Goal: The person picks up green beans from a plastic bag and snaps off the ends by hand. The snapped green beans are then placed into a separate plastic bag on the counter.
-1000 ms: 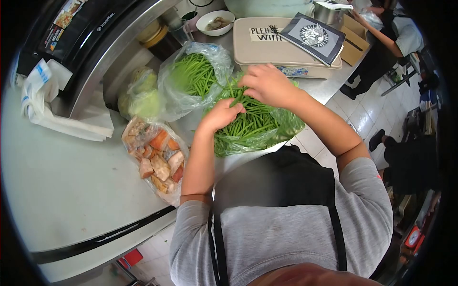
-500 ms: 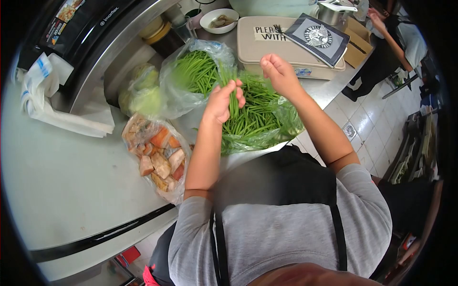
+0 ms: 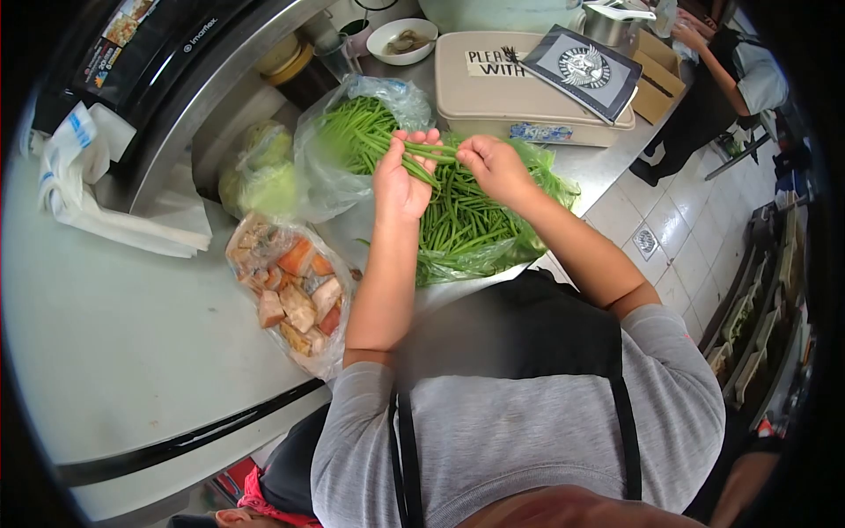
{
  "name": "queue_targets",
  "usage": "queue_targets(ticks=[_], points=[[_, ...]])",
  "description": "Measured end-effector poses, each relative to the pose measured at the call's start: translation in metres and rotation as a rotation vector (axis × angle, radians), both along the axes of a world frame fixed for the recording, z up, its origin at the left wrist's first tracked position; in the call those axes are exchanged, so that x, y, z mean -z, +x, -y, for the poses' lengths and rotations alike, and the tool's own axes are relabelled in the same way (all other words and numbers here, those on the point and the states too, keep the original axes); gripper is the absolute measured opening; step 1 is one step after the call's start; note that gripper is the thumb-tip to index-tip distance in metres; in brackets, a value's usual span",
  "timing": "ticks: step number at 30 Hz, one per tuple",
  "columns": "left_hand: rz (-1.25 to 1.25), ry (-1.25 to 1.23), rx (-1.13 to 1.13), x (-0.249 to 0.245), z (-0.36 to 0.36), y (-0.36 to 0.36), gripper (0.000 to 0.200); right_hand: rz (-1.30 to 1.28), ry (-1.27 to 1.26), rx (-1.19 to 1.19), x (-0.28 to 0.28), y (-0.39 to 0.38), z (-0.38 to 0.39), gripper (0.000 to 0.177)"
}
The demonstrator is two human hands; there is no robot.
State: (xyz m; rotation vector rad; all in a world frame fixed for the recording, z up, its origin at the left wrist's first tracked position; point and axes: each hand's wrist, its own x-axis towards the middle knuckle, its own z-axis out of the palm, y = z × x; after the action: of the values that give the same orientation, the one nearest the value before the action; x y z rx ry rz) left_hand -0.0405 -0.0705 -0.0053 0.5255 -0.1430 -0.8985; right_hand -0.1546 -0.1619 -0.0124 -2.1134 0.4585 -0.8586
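Note:
My left hand is turned palm up with its fingers curled around a few green beans. Thumb and fingertips of my right hand pinch the end of a bean that reaches across from the left hand. Below both hands, a heap of green beans fills an opened clear plastic bag. Behind my left hand, another plastic bag holds more long green beans.
At left lie a bag of cut orange and pale chunks and a bagged pale green vegetable. Behind stand a beige lidded box with a dark book on it, and a white bowl. Another person stands at upper right.
My right hand has come down and left to the beans in my left hand and now pinches one end. The left hand has turned its palm further up.

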Motion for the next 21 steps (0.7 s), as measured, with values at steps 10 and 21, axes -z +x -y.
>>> queue_targets(ticks=[10,21], points=[[-0.250,0.080,0.093,0.009,0.007,0.002,0.014,0.078,-0.502,-0.331,-0.020,-0.008,0.000,0.009],[-0.160,0.039,0.088,-0.007,0.008,-0.005,0.013,0.060,-0.242,-0.452,-0.027,-0.014,-0.005,0.009]])
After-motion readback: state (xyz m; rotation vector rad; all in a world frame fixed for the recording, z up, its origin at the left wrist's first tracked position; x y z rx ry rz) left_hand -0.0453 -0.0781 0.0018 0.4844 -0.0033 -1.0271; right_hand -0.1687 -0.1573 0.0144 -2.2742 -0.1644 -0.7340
